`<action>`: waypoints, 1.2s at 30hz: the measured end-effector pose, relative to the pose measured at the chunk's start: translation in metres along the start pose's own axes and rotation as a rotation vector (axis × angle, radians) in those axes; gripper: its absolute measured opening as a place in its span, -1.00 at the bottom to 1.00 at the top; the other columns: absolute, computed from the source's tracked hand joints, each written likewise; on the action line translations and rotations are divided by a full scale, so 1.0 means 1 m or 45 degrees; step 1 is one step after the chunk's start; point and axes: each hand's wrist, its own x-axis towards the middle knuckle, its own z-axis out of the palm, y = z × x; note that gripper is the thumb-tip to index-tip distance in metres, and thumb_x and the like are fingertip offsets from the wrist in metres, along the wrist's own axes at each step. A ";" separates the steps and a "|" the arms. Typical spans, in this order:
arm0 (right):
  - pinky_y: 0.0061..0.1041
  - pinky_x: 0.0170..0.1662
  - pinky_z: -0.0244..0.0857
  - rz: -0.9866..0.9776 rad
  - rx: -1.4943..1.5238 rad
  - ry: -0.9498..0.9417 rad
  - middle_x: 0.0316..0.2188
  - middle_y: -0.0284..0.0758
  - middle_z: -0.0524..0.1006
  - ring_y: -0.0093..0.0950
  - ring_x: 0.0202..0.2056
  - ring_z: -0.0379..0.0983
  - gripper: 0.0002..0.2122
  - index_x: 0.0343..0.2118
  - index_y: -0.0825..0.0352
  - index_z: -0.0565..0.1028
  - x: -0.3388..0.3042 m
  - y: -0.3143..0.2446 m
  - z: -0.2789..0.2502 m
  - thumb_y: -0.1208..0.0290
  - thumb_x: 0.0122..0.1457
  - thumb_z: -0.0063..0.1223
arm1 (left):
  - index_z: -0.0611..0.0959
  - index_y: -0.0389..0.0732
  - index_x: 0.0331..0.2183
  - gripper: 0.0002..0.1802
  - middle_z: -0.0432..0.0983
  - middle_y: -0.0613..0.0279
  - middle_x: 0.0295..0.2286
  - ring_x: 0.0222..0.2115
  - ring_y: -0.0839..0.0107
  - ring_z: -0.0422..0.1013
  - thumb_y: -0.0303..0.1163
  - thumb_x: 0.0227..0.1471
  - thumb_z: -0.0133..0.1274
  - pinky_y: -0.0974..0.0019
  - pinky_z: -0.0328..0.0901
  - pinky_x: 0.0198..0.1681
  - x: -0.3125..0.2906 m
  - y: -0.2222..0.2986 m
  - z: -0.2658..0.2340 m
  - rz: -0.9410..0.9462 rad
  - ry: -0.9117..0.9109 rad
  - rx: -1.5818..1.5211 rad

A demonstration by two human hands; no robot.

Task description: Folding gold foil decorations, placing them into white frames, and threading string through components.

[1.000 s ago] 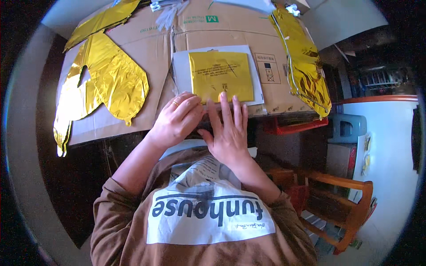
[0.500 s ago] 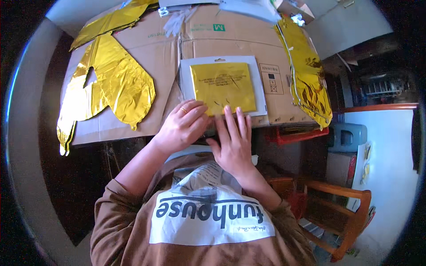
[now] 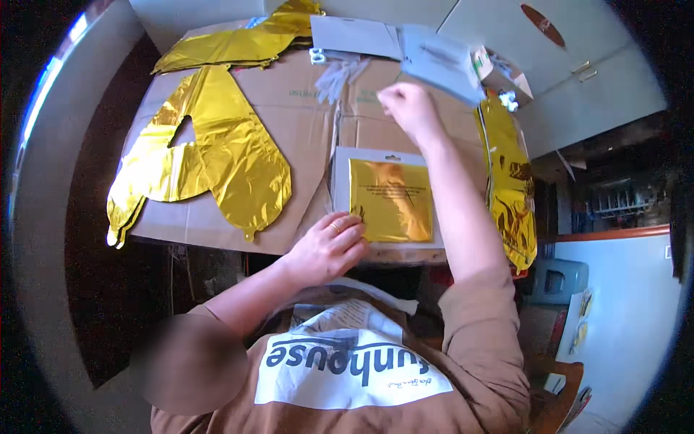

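Note:
A flat clear-and-white hang-hole packet of folded gold foil lies on the cardboard near its front edge. My left hand is at the packet's lower left corner, its fingers bent together and closed on that edge. My right hand is raised over the cardboard beyond the packet, fingers curled in and a little blurred, with nothing visible in it. My right forearm passes over the packet's right side. To the left lies a gold foil balloon shaped like the letter A.
Flattened cardboard covers the table. Further gold foil balloons lie at the back left and along the right edge. Clear gloves, white sheets, a grey-blue sheet with a pen and a small box sit at the back.
My right hand has left the packet's front edge and swung forward, its fingers now curled. My left hand stays at the packet's lower left corner. The whole view has shifted.

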 end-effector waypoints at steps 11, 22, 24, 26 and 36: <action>-0.51 -0.42 0.40 0.420 -0.702 -0.057 -0.48 -0.27 0.59 -0.47 -0.51 0.53 -0.65 -0.30 0.34 0.55 0.121 -0.005 0.066 0.19 -0.10 0.17 | 0.52 -0.27 -0.39 -0.76 0.45 0.06 -0.28 -0.14 0.18 0.37 -0.36 -0.19 0.00 0.09 0.27 -0.01 -0.006 -0.004 -0.006 -0.050 -0.057 -0.001; -0.63 -0.53 0.26 0.267 -0.105 -0.176 -0.63 -0.41 0.43 -0.65 -0.63 0.34 -0.94 -0.38 0.37 0.35 -0.098 -0.002 -0.090 0.51 0.15 -0.08 | 0.54 -0.26 -0.39 -0.73 0.45 0.02 -0.25 -0.12 0.11 0.38 -0.38 -0.25 0.01 0.03 0.27 0.00 -0.006 0.001 -0.001 -0.056 -0.043 0.004; -0.62 -0.44 0.29 0.197 0.039 -0.091 -0.56 -0.39 0.47 -0.64 -0.52 0.40 -0.89 -0.31 0.37 0.38 -0.169 -0.003 -0.105 0.54 0.10 0.00 | 0.54 -0.28 -0.40 -0.74 0.45 0.01 -0.27 -0.14 0.11 0.39 -0.39 -0.27 0.02 0.03 0.29 -0.01 -0.006 0.001 0.001 -0.037 -0.033 0.002; -0.59 -0.41 0.31 0.260 -0.077 -0.166 -0.54 -0.41 0.45 -0.67 -0.50 0.37 -0.89 -0.31 0.36 0.39 -0.225 -0.024 -0.103 0.53 0.10 0.03 | 0.54 -0.30 -0.41 -0.74 0.45 0.00 -0.29 -0.16 0.10 0.40 -0.41 -0.28 0.06 0.03 0.30 -0.03 -0.010 0.000 0.005 -0.042 -0.003 0.015; -0.39 -0.36 0.32 -0.473 -0.565 0.210 -0.52 -0.31 0.41 -0.35 -0.49 0.41 -0.79 -0.32 0.34 0.41 -0.298 -0.016 -0.029 0.59 -0.06 0.13 | 0.52 -0.32 -0.40 -0.77 0.48 0.07 -0.35 -0.23 0.13 0.45 -0.57 -0.21 0.18 0.13 0.36 -0.08 0.002 0.009 0.004 -0.060 0.051 -0.018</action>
